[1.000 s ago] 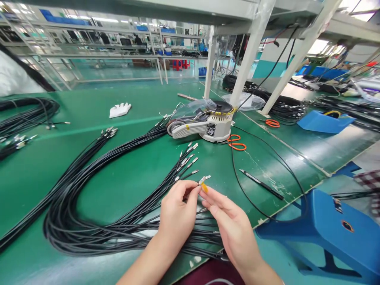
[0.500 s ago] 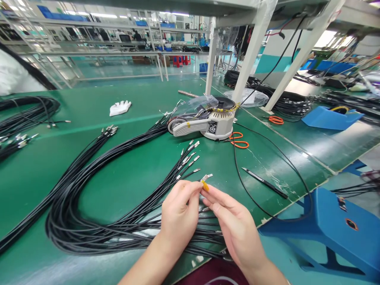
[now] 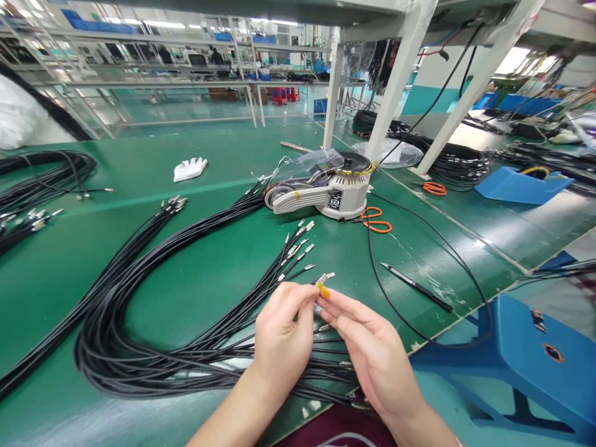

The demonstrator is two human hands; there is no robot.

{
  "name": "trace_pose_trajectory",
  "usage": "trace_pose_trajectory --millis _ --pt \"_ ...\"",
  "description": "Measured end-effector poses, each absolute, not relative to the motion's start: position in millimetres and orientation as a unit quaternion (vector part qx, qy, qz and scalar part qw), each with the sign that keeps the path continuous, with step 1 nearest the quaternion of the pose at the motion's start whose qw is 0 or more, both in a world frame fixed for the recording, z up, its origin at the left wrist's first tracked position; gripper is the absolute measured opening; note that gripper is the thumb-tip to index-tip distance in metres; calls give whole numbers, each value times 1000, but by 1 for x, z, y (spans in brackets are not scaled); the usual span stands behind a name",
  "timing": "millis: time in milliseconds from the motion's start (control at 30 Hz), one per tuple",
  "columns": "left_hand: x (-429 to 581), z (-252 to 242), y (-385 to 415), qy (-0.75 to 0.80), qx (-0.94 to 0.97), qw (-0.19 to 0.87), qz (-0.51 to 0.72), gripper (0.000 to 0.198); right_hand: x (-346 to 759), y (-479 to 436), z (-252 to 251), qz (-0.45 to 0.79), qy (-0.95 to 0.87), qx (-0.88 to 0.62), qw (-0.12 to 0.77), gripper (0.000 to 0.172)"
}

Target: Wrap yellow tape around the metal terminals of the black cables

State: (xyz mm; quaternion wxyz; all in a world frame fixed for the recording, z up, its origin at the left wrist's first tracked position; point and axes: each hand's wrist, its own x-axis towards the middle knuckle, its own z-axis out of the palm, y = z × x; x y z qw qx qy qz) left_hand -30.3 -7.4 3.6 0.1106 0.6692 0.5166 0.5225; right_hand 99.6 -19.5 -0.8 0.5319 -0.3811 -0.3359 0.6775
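My left hand [image 3: 285,329] is closed in a pinch on a black cable's end, just below its silver metal connector [image 3: 322,280]. A small piece of yellow tape [image 3: 325,291] is around or against the cable there. My right hand [image 3: 375,351] has its thumb and fingertips together at that tape. The held cable is mostly hidden by my fingers. Beneath and beside both hands lies a curved bundle of black cables [image 3: 162,254], with silver connectors [image 3: 298,248] fanned out beyond my left hand.
A round tape dispenser [image 3: 347,197] stands ahead, orange-handled scissors [image 3: 378,225] beside it. Right of my hands lie a utility knife [image 3: 416,287] and a looped black cord [image 3: 372,267]. A white glove [image 3: 190,169] lies far left. A blue stool [image 3: 554,385] stands at the table's right edge.
Both hands keep nearly the same pose at the taped cable end. The yellow tape shows slightly more to the right, and the whole view has shifted a little.
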Motion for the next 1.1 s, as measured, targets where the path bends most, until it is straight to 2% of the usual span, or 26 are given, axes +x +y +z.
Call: trace_pose_trajectory --millis 700,933,1100 --pt "-31 3 -5 520 671 91 521 19 100 -18 -1 684 -341 -372 527 26" --pt "-31 3 -4 540 668 73 506 15 104 -20 -10 642 -379 -411 524 29" --pt "-31 0 -3 530 681 62 502 11 102 -9 1 603 -399 -461 515 33"
